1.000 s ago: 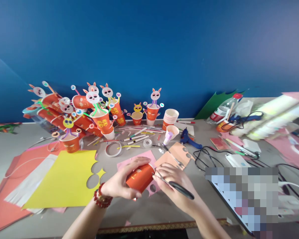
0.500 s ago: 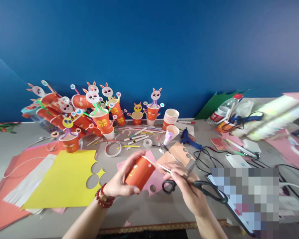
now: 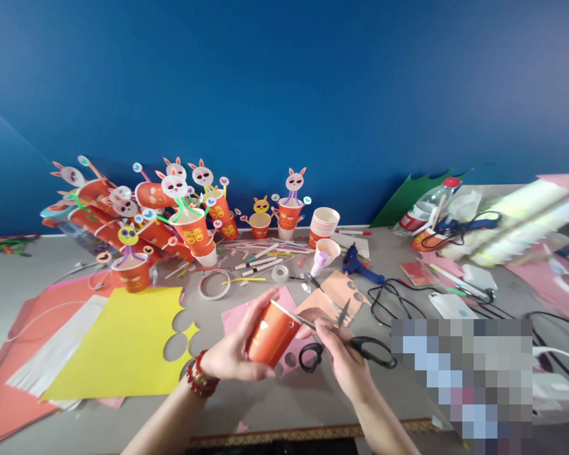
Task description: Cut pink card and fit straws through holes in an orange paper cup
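An orange paper cup (image 3: 274,335) is held tilted in my left hand (image 3: 234,351), with the fingers behind it and the thumb along its base. My right hand (image 3: 344,360) is closed on black-handled scissors (image 3: 373,352), whose blades stand apart. One blade points left and touches or nearly touches the cup near its rim, by a small hole; the other points up. Below the cup and scissors lies pink paper (image 3: 291,360) with round cut-outs.
Yellow paper (image 3: 118,347) lies at left, with white tape (image 3: 214,284) beyond it. Decorated cups (image 3: 189,230) crowd the back left. Stacked cups (image 3: 324,227), a blue glue gun (image 3: 360,265) and black cables are behind my right hand. A bottle (image 3: 427,205) stands back right.
The scissors have turned and moved left with my right hand, and their blades are spread wider. The cup in my left hand has tilted a little more upright and shifted slightly right.
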`<action>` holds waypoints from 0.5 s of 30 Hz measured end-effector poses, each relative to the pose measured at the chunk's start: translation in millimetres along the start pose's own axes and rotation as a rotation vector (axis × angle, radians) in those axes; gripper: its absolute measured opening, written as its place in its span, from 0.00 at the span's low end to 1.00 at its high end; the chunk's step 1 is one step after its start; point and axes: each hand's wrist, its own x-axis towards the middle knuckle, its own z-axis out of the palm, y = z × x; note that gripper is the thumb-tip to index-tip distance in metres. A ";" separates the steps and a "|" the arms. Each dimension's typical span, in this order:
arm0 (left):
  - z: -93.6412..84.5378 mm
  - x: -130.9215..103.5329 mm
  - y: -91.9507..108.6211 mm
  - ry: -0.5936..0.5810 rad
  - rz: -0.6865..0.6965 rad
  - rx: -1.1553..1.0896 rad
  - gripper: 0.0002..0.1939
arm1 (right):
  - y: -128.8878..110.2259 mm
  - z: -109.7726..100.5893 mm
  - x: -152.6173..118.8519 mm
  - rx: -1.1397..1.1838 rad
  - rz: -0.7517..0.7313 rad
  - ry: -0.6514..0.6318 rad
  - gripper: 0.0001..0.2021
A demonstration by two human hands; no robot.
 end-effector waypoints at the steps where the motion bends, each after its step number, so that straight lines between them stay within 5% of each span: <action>1: 0.8 1.1 -0.2 0.007 -0.027 -0.003 0.54 | 0.1 0.1 -0.2 -0.017 -0.009 0.015 0.20; 8: 4.5 6.8 -1.6 0.166 -0.102 0.150 0.39 | 2.1 2.8 -0.7 -0.070 -0.113 -0.041 0.17; 15: 10.1 5.6 -5.9 0.277 -0.246 -0.475 0.31 | 14.5 -3.5 -1.0 0.049 -0.059 -0.045 0.18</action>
